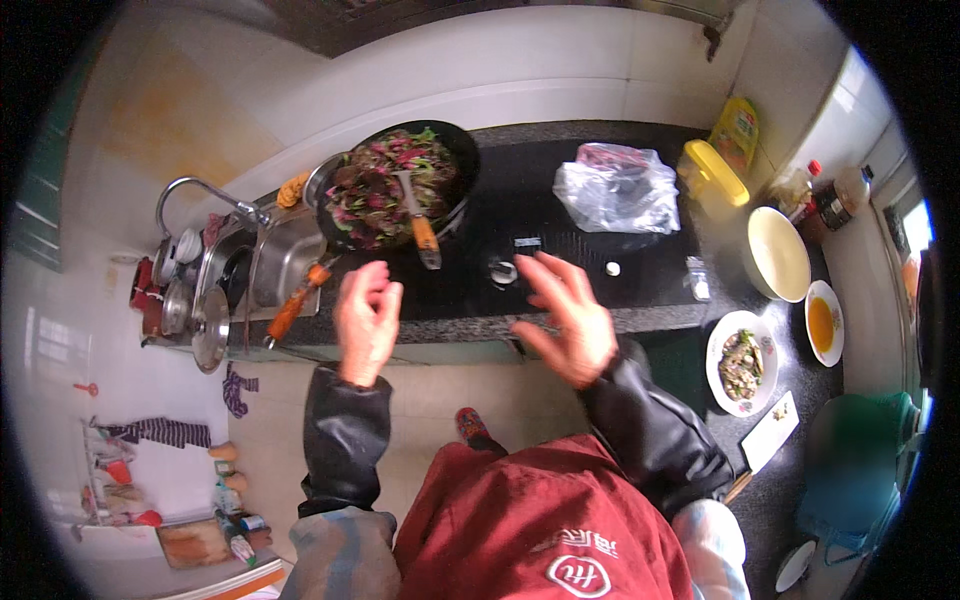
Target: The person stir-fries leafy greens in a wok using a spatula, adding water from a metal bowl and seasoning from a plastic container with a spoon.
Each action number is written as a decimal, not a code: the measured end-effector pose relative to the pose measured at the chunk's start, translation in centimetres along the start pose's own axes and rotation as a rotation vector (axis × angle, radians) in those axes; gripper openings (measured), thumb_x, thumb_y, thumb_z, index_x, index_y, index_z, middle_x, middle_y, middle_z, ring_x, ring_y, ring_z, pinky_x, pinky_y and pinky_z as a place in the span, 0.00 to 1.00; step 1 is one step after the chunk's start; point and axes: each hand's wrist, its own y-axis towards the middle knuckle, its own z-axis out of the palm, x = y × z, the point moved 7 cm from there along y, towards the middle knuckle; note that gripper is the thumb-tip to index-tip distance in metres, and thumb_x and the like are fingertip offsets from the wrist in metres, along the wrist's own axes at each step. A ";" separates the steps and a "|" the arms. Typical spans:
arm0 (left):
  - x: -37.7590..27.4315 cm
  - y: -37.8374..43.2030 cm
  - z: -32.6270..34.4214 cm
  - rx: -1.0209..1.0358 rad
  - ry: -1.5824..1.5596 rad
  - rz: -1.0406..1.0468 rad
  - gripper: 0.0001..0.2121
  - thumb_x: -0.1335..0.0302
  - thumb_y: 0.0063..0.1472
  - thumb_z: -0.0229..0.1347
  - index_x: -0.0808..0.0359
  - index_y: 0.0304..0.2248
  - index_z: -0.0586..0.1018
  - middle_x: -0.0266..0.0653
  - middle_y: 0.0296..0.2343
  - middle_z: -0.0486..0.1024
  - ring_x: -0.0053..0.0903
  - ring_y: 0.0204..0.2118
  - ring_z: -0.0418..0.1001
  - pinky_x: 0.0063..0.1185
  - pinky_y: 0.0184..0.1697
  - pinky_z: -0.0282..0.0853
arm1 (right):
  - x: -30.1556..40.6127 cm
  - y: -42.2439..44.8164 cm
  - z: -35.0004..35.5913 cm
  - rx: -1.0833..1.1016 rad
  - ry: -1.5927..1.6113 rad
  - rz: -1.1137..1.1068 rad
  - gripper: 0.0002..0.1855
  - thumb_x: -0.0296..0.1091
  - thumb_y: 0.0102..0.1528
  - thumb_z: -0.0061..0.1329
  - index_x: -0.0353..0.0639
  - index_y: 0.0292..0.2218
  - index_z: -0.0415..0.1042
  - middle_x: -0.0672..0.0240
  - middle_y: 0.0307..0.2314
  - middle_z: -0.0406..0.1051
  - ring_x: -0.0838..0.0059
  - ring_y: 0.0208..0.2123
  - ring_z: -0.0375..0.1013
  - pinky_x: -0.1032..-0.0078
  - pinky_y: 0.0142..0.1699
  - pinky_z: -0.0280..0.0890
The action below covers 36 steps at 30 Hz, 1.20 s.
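Note:
Both my hands hang in the air over the front edge of the black counter. My left hand (366, 322) is empty, its fingers loosely bent, beside the orange handle of a wok (300, 304). In the wok lie reddish-green leafy vegetables (397, 169), and a spatula with an orange handle (421, 229) rests across them. My right hand (564, 319) is empty with its fingers apart, in front of the cooktop's round control knob (503, 273). A small white round thing (613, 268) lies to the right of it.
A clear plastic bag (619, 191) lies at the back. At the right stand a yellow container (716, 174), a cream bowl (778, 255), a plate of chopped food (716, 352) and a dish of orange liquid (832, 322). The steel sink (289, 259) is at the left.

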 end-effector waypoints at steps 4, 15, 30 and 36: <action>4.1 1.0 -6.6 -0.034 0.541 0.054 0.18 0.70 0.44 0.53 0.68 0.35 0.67 0.45 0.29 0.65 0.38 0.34 0.63 0.29 0.36 0.60 | 0.3 5.3 8.5 0.239 -0.281 0.105 0.35 0.35 0.40 0.49 0.53 0.49 0.49 0.45 0.44 0.47 0.52 0.28 0.66 0.68 0.33 0.64; 11.6 0.2 -7.1 0.262 0.350 -0.137 0.18 0.66 0.44 0.54 0.65 0.34 0.69 0.47 0.24 0.69 0.40 0.27 0.68 0.29 0.28 0.63 | -4.0 13.0 6.4 0.285 -0.737 0.194 0.12 0.33 0.44 0.41 0.43 0.34 0.60 0.52 0.28 0.61 0.55 0.26 0.66 0.66 0.29 0.63; 14.1 1.8 -9.1 0.217 0.363 -0.111 0.17 0.66 0.42 0.55 0.63 0.34 0.70 0.45 0.27 0.70 0.38 0.29 0.68 0.27 0.30 0.63 | -0.6 15.9 3.1 0.480 -0.580 0.123 0.18 0.32 0.44 0.40 0.40 0.40 0.62 0.50 0.26 0.66 0.58 0.29 0.67 0.69 0.34 0.61; 13.5 2.0 -8.8 0.238 0.354 -0.159 0.18 0.67 0.42 0.55 0.64 0.34 0.70 0.45 0.27 0.70 0.38 0.30 0.68 0.26 0.31 0.63 | -5.2 15.6 8.7 0.541 -0.610 0.056 0.20 0.32 0.43 0.40 0.47 0.41 0.61 0.52 0.18 0.65 0.54 0.22 0.65 0.63 0.28 0.60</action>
